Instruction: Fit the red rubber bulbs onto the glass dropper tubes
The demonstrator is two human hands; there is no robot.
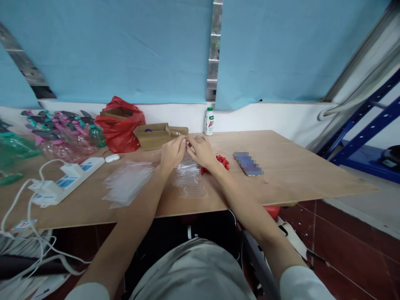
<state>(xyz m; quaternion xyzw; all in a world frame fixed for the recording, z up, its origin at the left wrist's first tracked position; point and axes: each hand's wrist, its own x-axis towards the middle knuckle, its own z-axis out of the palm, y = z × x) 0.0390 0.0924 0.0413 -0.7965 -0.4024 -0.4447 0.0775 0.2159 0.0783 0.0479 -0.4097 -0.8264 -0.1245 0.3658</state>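
Note:
Over the middle of the table, my left hand [173, 152] and my right hand [201, 151] meet at the fingertips. Both are closed in a pinch; whatever sits between the fingers is too small and hidden to name. Below them lies a pile of thin clear plastic tubes or sticks [188, 177]. Small red pieces [223, 161] are heaped beside my right wrist, partly covered by the forearm. To the left of my left forearm, flat clear plastic bags [128, 183] lie in a loose stack. Just behind my left hand stands an open cardboard box [153, 138].
A power strip [70, 180] with plugs and white cables lies at left, near a small white case [112, 158]. Behind are spray bottles [67, 139] and a red plastic bag [123, 129]. A white bottle [209, 123] stands at the wall; a phone [248, 163] lies right.

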